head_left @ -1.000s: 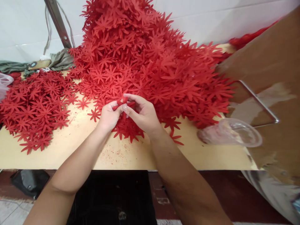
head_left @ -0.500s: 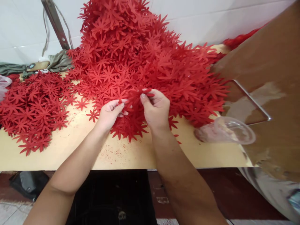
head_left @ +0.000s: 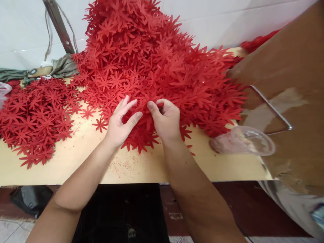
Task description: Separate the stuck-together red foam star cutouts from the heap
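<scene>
A high mound of red flower-shaped pieces (head_left: 131,54) with narrow petals fills the middle of the table. Over its front edge, my left hand (head_left: 121,123) is open, its fingers spread and nothing between them. My right hand (head_left: 167,119), a little to the right of it, is closed in a pinch. Between its thumb and curled fingers is a red flower-shaped piece, whose outline blends into the red mound behind. One loose red flower (head_left: 100,124) lies on the table left of my left hand.
A smaller heap of red flowers (head_left: 37,118) lies on the left. At the right, a clear plastic cup (head_left: 243,141) lies on its side against a brown cardboard box (head_left: 291,84) with a metal handle. Grey-green cloth (head_left: 64,65) sits at the back left, by a metal post (head_left: 59,27).
My left hand has let go of the flower it was pinching and spread its fingers. My right hand has shifted slightly left, still pinched.
</scene>
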### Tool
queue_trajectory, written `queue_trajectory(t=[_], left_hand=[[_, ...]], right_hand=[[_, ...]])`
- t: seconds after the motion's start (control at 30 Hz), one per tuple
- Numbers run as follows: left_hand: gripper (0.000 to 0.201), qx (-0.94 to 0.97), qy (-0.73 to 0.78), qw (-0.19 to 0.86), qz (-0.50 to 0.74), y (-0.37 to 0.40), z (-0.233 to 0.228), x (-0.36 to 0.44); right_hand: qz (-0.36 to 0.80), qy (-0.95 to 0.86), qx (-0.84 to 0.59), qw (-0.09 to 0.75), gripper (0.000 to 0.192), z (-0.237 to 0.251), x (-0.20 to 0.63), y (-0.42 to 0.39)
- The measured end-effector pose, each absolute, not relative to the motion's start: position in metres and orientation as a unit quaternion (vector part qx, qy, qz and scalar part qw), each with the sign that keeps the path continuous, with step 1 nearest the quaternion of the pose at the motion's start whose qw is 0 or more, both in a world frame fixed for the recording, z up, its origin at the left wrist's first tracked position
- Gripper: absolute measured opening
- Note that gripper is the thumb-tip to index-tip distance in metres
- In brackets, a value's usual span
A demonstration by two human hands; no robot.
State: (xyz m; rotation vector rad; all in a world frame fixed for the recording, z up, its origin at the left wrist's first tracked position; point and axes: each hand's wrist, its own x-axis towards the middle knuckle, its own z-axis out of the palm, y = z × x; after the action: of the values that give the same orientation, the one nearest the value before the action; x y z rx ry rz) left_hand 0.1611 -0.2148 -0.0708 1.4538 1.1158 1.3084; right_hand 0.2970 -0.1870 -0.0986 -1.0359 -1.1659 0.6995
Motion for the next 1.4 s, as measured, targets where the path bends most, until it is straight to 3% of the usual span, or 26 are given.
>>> queue_trajectory(t=[0.23,0.37,0.57,0.73,0.83,1.13,1.27,1.4], left_hand=[[0.015,0.495,0.433,0.487,0.575,-0.207,-0.08,0.165],[0.007,0.421,0.444,0.476,0.631,-0.2,-0.082,0.16],[0.015,0.306,0.441,0.528,0.657,-0.196,-0.075,0.15],[0.019,0.303,0.45,0.571,0.616,-0.198,-0.071,0.148],[0.019,0.325,0.466,0.568,0.596,-0.2,-0.072,0.154],[0.025,0.408,0.473,0.519,0.584,-0.202,-0.081,0.165],[0.026,0.406,0.482,0.521,0.576,-0.202,-0.082,0.165],[0.017,0.4,0.478,0.553,0.553,-0.204,-0.079,0.166]], right_hand=[[0.429,-0.576,-0.363,0.594,0.039,-0.098,0.286,-0.195],[0.436,-0.591,-0.371,0.568,0.033,-0.099,0.287,-0.195],[0.367,-0.568,-0.417,0.607,0.011,-0.104,0.299,-0.188],[0.221,-0.597,-0.443,0.631,0.033,-0.11,0.312,-0.18],[0.128,-0.625,-0.462,0.616,0.032,-0.106,0.312,-0.185],[0.121,-0.639,-0.458,0.606,0.029,-0.099,0.306,-0.192],[0.219,-0.617,-0.437,0.617,0.022,-0.097,0.301,-0.195],[0.38,-0.601,-0.397,0.58,0.035,-0.1,0.29,-0.195]])
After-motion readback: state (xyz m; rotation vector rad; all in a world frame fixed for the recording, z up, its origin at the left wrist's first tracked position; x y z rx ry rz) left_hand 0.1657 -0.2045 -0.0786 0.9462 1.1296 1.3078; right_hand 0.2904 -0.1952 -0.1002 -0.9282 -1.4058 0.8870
